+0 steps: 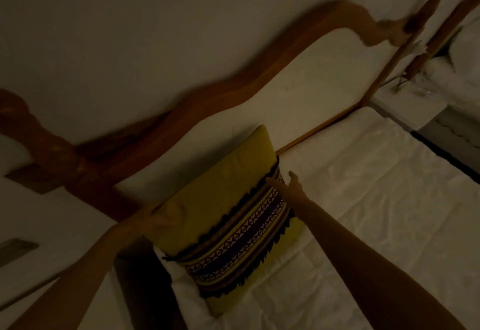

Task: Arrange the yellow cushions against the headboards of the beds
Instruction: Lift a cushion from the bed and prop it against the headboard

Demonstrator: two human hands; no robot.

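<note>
A yellow cushion (pixel 220 199) with a dark patterned, fringed band stands on the white bed (pixel 363 199), leaning against the headboard (pixel 298 83), which has a curved wooden frame and a white padded panel. My left hand (pixel 158 219) grips the cushion's left edge. My right hand (pixel 289 186) touches its right edge by the band, fingers spread. The room is dim.
A carved wooden bedpost (pixel 39 153) stands at the left and a second post (pixel 426 15) at the upper right. Beyond a narrow gap, another white bed (pixel 462 70) shows at the far right. The wall (pixel 130 31) fills the top.
</note>
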